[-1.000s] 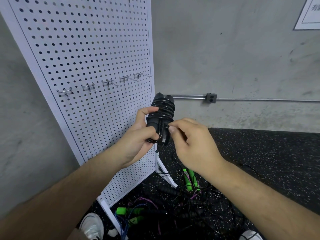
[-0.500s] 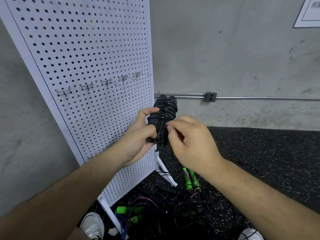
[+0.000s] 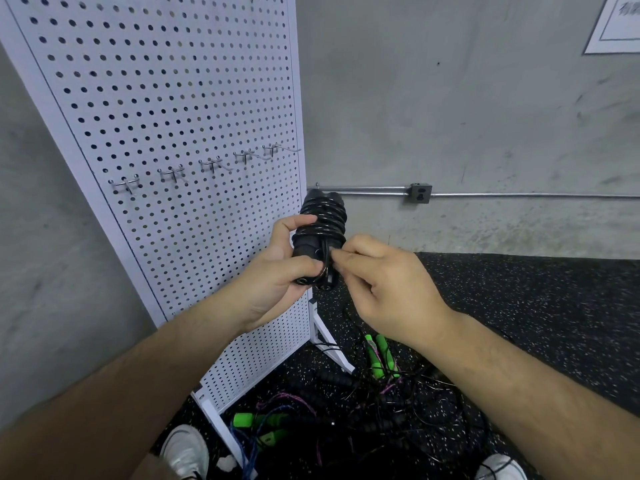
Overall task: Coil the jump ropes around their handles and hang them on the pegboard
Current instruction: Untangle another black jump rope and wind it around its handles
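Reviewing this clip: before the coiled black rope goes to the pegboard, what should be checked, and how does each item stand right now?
1. Cord wound around the handles: ok. The black jump rope is coiled in tight turns around its paired handles.
2. Bundle held firmly: ok. The left hand grips its lower part.
3. Loose end secured: cannot tell. The right hand pinches the cord at the lower end, and the fingers hide any tuck.
4. Free peg available: ok. The hooks on the pegboard are all bare.
5. Other ropes coiled: not ok. The tangled ropes lie loose on the floor.
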A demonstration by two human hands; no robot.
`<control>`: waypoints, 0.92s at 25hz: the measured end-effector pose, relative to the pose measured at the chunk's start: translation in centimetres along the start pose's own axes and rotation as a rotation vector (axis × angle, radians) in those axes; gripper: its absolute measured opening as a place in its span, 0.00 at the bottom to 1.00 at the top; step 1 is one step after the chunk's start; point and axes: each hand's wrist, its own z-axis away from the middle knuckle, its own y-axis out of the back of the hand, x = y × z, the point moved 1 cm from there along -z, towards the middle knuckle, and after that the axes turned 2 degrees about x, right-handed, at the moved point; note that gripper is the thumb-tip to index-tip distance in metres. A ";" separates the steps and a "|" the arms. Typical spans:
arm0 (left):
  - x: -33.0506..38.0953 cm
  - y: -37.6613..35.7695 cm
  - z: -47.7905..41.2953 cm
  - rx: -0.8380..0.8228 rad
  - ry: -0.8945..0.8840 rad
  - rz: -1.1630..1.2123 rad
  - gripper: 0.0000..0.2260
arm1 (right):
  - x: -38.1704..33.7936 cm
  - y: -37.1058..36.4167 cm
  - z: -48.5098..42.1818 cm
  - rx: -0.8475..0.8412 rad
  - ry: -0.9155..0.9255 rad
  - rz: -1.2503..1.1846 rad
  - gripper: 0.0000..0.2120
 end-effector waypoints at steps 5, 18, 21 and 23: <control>0.1 -0.9 0.2 0.030 0.014 -0.113 0.30 | -0.1 -0.7 -0.6 0.129 -0.693 -0.707 0.07; 0.0 0.0 0.4 0.081 0.050 -0.413 0.24 | -1.2 0.9 -1.3 -0.116 -0.460 -0.329 0.08; -0.2 -0.4 0.5 0.048 0.033 -0.458 0.26 | -1.3 0.9 -1.4 -0.175 -0.484 -0.311 0.12; -0.4 -0.4 0.4 0.023 0.028 -0.523 0.27 | -1.3 0.9 -1.4 -0.173 -0.537 -0.312 0.11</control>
